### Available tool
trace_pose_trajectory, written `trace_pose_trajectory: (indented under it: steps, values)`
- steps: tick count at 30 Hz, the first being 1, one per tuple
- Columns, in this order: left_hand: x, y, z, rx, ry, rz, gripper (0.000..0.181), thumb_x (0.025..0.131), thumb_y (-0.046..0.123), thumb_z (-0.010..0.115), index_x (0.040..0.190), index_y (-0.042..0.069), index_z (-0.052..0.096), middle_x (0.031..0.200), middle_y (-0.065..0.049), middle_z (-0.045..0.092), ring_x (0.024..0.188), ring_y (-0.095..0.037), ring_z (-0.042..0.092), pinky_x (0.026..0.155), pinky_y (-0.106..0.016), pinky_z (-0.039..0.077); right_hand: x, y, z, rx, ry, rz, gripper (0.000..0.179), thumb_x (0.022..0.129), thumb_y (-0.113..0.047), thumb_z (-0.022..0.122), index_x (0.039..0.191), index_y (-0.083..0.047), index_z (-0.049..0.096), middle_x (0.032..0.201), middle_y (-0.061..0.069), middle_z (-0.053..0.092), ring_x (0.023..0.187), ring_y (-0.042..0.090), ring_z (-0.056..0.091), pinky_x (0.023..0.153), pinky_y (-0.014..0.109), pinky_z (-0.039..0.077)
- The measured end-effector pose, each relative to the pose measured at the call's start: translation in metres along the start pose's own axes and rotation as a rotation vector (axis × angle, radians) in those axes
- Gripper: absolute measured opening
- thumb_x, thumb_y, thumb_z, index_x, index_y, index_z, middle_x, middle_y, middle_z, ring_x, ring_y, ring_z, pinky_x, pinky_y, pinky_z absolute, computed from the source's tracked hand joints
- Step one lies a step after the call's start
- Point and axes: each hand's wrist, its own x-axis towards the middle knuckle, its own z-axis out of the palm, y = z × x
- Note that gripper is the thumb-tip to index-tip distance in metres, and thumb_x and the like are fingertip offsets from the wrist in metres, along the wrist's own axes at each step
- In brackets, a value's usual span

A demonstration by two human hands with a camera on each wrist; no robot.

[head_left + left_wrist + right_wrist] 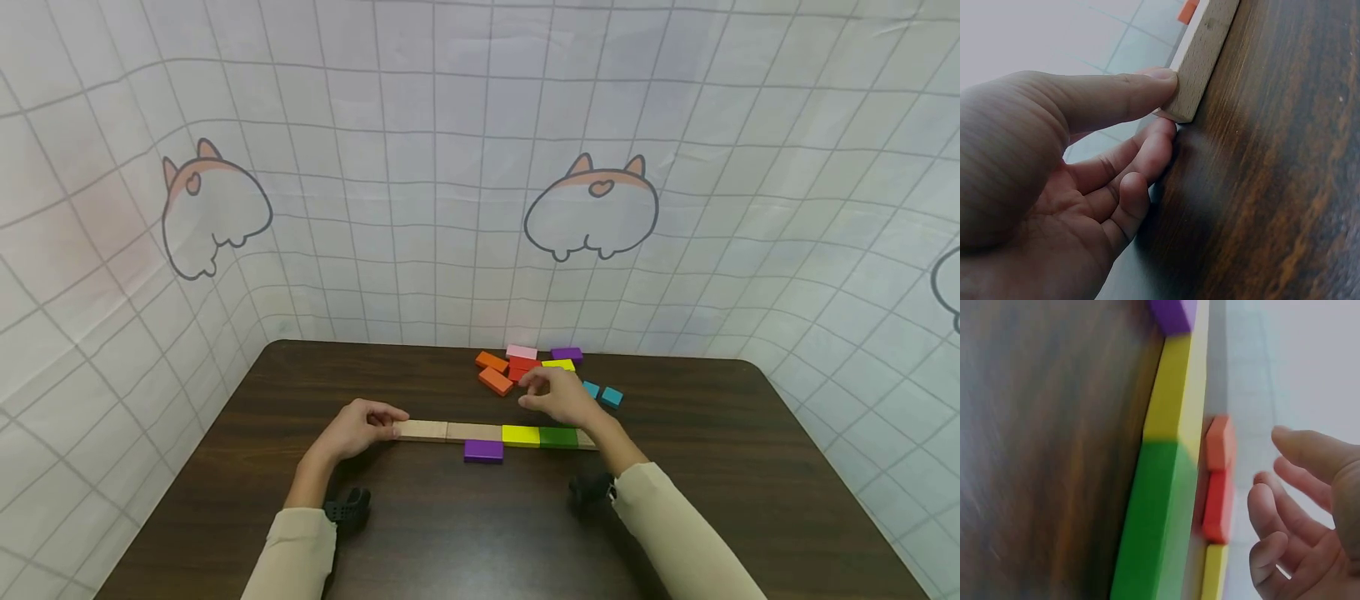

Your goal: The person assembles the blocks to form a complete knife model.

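A row of blocks runs across the table: two plain wooden blocks at the left, the nearer to my left hand being a wooden block, then a yellow block, a green block and more plain wood at the right end. My left hand pinches the row's left end, thumb on the block's near face. A purple block lies against the row's front side. Over the space behind the row is my right hand, fingers loosely bent and holding nothing, close to the loose colored blocks.
Behind the row lie loose blocks: orange blocks, red blocks, a pink block, another purple block, a second yellow block and blue blocks. A patterned cloth hangs behind the dark wooden table.
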Motion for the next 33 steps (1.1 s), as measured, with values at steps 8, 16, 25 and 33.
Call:
trace_pose_trajectory:
  steps: [8,16,25,33]
  values:
    - [0.0,-0.001,0.0,-0.002,-0.001,0.0,0.021,0.094,0.012,0.074,0.114,0.011,0.079,0.093,-0.005,0.068,0.079,-0.018,0.055,0.072,-0.034,0.047,0.026,0.027,-0.004,-0.047,0.036,0.094,0.037,0.094,-0.023,0.076,0.128,-0.012,0.069,0.126,0.014,0.067,0.12,0.036,0.06,0.1,0.054,0.049]
    - [0.0,-0.002,0.001,0.003,0.005,0.002,0.02,0.094,0.012,0.075,0.113,0.011,0.079,0.093,-0.005,0.067,0.079,-0.018,0.055,0.072,-0.034,0.046,0.037,0.033,-0.001,-0.077,0.054,0.122,0.028,0.093,-0.017,0.077,0.12,-0.012,0.073,0.121,0.013,0.067,0.116,0.034,0.06,0.101,0.054,0.048]
    - [0.001,-0.002,0.001,-0.003,0.002,0.007,0.021,0.093,0.012,0.075,0.114,0.011,0.079,0.093,-0.005,0.068,0.079,-0.018,0.056,0.072,-0.034,0.047,0.037,0.037,-0.001,-0.113,0.019,0.127,0.027,0.092,-0.015,0.077,0.119,-0.013,0.072,0.118,0.012,0.068,0.11,0.031,0.062,0.096,0.051,0.05]
    - [0.001,-0.001,0.001,0.005,0.011,0.006,0.02,0.093,0.011,0.075,0.113,0.01,0.079,0.093,-0.005,0.067,0.079,-0.018,0.055,0.072,-0.034,0.047,0.025,0.038,-0.013,-0.123,-0.104,0.118,0.032,0.092,-0.01,0.075,0.124,-0.011,0.07,0.123,0.017,0.068,0.113,0.034,0.062,0.095,0.051,0.053]
